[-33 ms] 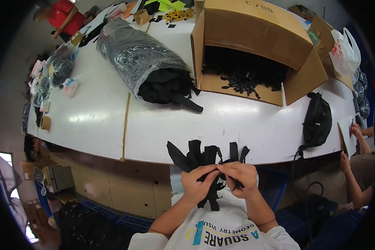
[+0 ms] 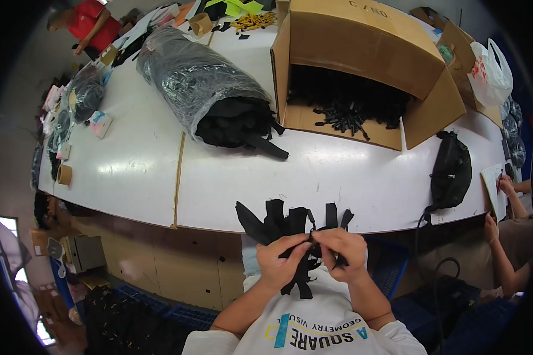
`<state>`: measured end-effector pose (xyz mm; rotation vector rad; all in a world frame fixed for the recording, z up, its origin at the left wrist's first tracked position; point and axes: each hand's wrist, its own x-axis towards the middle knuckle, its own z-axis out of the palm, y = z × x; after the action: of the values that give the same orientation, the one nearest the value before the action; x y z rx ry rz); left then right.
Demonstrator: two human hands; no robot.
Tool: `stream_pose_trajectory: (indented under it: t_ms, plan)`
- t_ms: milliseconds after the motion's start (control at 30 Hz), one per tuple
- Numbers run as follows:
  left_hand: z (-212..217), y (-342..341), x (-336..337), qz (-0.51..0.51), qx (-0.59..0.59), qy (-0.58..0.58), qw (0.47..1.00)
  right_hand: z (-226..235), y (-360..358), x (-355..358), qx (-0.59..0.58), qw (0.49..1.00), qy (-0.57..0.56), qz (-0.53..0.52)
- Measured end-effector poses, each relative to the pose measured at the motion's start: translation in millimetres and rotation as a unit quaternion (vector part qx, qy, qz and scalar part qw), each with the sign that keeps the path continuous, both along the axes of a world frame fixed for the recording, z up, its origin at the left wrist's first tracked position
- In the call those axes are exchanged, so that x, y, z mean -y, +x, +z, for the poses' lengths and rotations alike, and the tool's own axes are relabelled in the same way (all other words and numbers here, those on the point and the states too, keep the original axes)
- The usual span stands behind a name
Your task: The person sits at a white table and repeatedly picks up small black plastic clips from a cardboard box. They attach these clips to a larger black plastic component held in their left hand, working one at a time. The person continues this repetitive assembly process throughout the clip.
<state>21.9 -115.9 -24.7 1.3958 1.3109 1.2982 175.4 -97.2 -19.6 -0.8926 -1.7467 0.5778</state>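
Note:
My two hands meet close to my chest, just below the front edge of the white table (image 2: pixel 136 171). My left hand (image 2: pixel 280 264) grips a bunch of black webbing straps (image 2: pixel 278 220) that fan upward, with ends hanging down below my fingers. My right hand (image 2: pixel 344 255) pinches one strap of the same bunch at its top, fingertips touching those of the left hand. Whether a small part sits between the fingertips is too small to tell.
An open cardboard box (image 2: pixel 361 41) lying on its side holds black plastic pieces. A plastic-wrapped roll of black material (image 2: pixel 201 83) lies left of it. A black waist bag (image 2: pixel 451 171) sits at the right edge. Another person's hands (image 2: pixel 503 195) work at the right; a person in red (image 2: pixel 92 26) is far left.

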Motion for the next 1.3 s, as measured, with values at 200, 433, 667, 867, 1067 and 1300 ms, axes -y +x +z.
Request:
stream_pose_trajectory:
  t_ms: [200,433,667,867,1067,1300]
  plan:
    - [-3,0,3,0.028,0.042,0.043,0.998,-9,-4,18,-0.164,0.932,-0.322,-0.016]
    - [-6,-3,11,-0.031,0.086,0.076,0.993,-5,-12,26,-0.161,0.944,-0.289,0.013]
    - [-12,-6,14,-0.023,0.050,0.141,0.989,8,-13,30,-0.193,0.910,-0.367,-0.024]
    - [-16,-6,15,-0.052,0.083,0.154,0.983,13,-12,29,-0.202,0.884,-0.422,-0.001]
    - [-18,-5,15,-0.041,0.117,0.157,0.980,9,-15,32,-0.202,0.900,-0.385,-0.014]
    - [-20,-5,14,-0.049,0.095,0.150,0.983,4,-15,30,-0.158,0.953,-0.252,-0.051]
